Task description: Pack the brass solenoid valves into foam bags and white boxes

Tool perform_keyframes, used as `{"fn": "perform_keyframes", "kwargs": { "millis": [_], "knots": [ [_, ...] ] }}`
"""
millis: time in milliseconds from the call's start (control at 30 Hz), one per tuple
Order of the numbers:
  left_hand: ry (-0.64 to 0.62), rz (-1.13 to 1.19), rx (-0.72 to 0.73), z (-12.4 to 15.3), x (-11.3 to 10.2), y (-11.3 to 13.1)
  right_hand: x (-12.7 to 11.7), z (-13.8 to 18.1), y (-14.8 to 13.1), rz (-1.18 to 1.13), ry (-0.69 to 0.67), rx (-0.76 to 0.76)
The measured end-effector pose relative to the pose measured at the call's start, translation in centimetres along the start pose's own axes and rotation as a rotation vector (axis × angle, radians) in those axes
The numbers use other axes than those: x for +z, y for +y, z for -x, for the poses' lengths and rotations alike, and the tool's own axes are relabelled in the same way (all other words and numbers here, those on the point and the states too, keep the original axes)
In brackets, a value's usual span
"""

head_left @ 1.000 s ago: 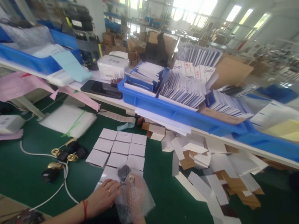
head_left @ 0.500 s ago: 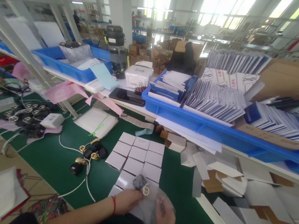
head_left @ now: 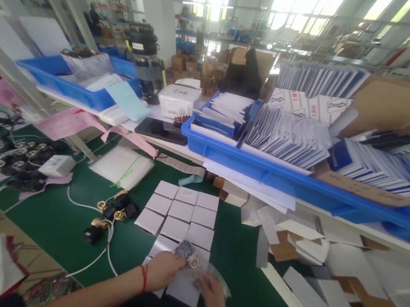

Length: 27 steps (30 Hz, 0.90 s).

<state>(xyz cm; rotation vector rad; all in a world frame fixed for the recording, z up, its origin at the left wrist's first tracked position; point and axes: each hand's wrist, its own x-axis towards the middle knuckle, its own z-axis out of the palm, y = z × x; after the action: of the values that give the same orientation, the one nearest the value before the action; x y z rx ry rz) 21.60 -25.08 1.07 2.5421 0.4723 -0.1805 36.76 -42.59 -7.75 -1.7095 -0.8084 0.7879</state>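
My left hand (head_left: 162, 271), with a red cord at the wrist, is closed on a black-and-brass valve (head_left: 185, 251) in a clear plastic bag. The valve's round brass end (head_left: 194, 261) points toward my right hand. My right hand (head_left: 212, 293) has its fingers pinched on the loose part of the plastic bag (head_left: 222, 282). Below and beyond both hands lie rows of small white boxes (head_left: 175, 228) on the green table. To the left rest several bare black-and-brass valves (head_left: 119, 211) with white cables.
Flattened and half-open white cartons (head_left: 323, 289) cover the right side. Behind stands a shelf with a blue tray (head_left: 264, 170) of packed booklets (head_left: 288, 137). A stack of white bags (head_left: 122, 166) and a pile of valves (head_left: 21, 162) lie left.
The plastic bag hung down between my hands and now stretches out to the right of the valve. My right hand has moved left and up with it. The view has shifted slightly.
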Motion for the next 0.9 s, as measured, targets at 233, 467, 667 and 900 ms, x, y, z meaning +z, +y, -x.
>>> {"fn": "perform_keyframes", "kwargs": {
  "millis": [233, 467, 667, 900],
  "knots": [
    [0.078, -0.16, 0.156, -2.7, -1.4, 1.4, 1.6, -1.6, -1.2, 0.03, 0.153, 0.023],
    [-0.054, 0.007, 0.049, -7.5, -1.1, 1.4, -1.8, -1.2, -3.2, 0.267, 0.443, -0.049],
    [-0.051, 0.404, -0.052, -8.0, -1.9, 1.9, -4.3, 0.4, -6.3, 0.403, 0.399, -0.443],
    [-0.04, 0.736, -0.121, -8.5, -1.0, 5.2, -0.6, -0.5, -7.4, -0.553, 0.319, -0.023]
  ]
}}
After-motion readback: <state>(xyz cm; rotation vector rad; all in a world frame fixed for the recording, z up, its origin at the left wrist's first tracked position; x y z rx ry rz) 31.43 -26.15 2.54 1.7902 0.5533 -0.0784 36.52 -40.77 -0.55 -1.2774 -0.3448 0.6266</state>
